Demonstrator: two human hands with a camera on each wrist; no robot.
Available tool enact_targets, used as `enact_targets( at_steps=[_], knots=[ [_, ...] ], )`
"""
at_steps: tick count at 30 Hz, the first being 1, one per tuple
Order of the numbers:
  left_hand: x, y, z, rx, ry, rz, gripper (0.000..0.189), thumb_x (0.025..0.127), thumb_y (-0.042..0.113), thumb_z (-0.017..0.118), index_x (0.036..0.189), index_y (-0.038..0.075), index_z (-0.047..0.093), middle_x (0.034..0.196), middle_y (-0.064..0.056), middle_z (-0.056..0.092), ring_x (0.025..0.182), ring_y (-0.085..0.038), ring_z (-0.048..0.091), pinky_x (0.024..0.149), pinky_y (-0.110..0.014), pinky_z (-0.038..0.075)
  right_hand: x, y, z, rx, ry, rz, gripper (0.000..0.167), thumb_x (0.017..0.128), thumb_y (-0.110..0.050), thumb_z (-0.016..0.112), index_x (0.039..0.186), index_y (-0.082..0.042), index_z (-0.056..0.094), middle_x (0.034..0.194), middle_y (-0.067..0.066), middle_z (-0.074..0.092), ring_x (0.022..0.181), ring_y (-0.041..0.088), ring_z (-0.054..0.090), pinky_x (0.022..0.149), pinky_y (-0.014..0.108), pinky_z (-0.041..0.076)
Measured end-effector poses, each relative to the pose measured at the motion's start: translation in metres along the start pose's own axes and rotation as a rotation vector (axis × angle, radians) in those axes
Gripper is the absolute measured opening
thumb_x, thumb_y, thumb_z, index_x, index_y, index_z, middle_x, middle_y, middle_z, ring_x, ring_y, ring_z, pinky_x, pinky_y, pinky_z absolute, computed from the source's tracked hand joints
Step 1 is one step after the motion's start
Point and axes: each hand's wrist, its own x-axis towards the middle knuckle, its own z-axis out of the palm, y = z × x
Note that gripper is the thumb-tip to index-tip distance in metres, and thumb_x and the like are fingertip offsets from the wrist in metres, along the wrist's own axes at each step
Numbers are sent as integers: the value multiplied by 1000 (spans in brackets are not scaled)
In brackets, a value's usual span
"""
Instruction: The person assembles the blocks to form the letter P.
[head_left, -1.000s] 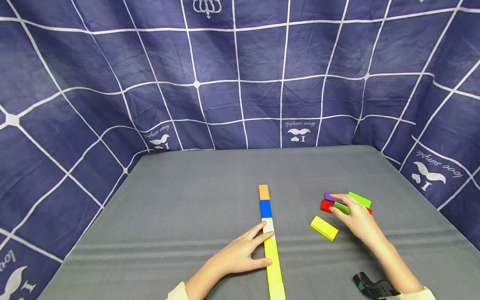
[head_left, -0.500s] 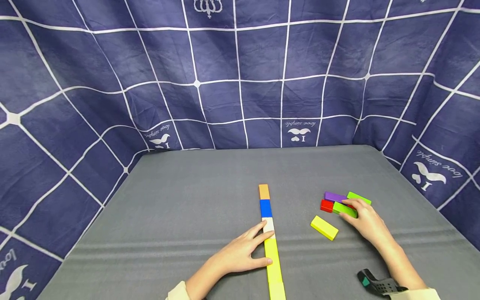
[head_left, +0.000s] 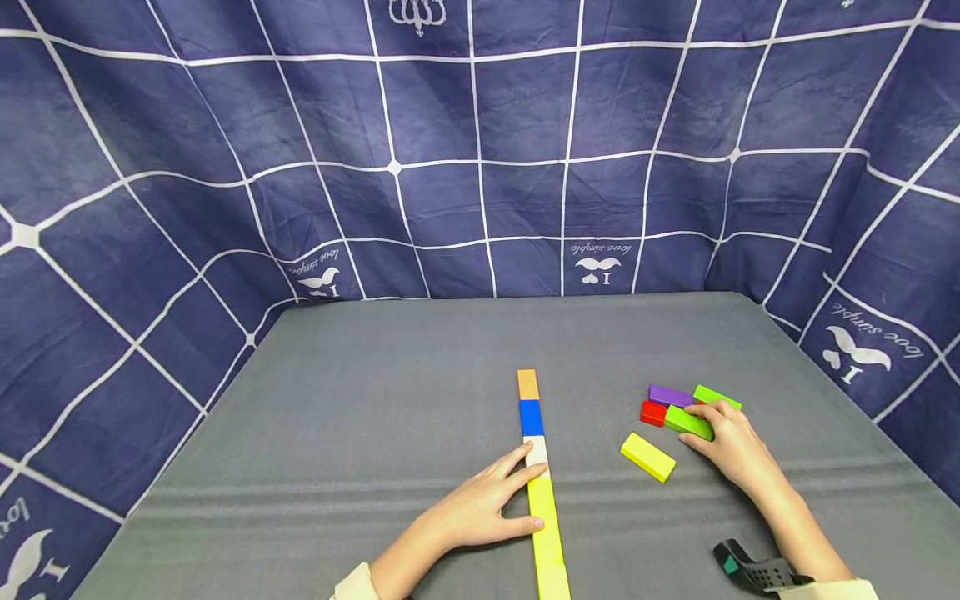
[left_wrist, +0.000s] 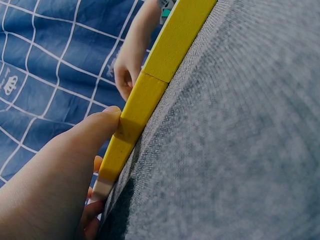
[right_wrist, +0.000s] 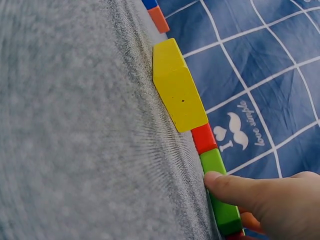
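Note:
A straight row of blocks runs toward me on the grey cloth: orange [head_left: 528,384], blue [head_left: 531,417], white [head_left: 537,455], then yellow [head_left: 548,542] ones. My left hand [head_left: 480,507] rests against its left side, fingertips on the white block and thumb on a yellow block [left_wrist: 131,117]. To the right, my right hand [head_left: 735,443] pinches a green block [head_left: 681,420] with thumb in front and fingers behind. That block lies low at the cloth, beside a red block [head_left: 653,413] and a purple block [head_left: 670,396]. Another red block is mostly hidden behind the hand.
One loose yellow block [head_left: 648,457] lies between the row and the right hand. A second green block [head_left: 717,396] is behind the right fingers. The table [head_left: 390,375] ends at a blue gridded curtain [head_left: 442,200] at the back and sides.
My right hand has drawn back and right from over the block group, and its thumb and fingers have come onto the green block. The left hand stays in place on the row.

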Motion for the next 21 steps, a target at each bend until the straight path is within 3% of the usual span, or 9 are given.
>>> enact_targets(
  at_steps=[10,21],
  knots=[
    [0,0,1,4,-5,4,62,85,58,47,140,31,34,151,3,22,133,-21,34,98,-45,40,-1,0,2,16,4,-6,38,71,-13,74,100,7,61,92,22,57,84,36,53,72,49,41],
    [0,-1,3,19,15,4,62,85,59,46,139,32,35,150,3,23,133,-22,36,98,-44,40,1,-3,-5,14,-132,89,41,77,-19,69,108,5,57,106,30,58,98,46,53,74,57,41]
  ],
)
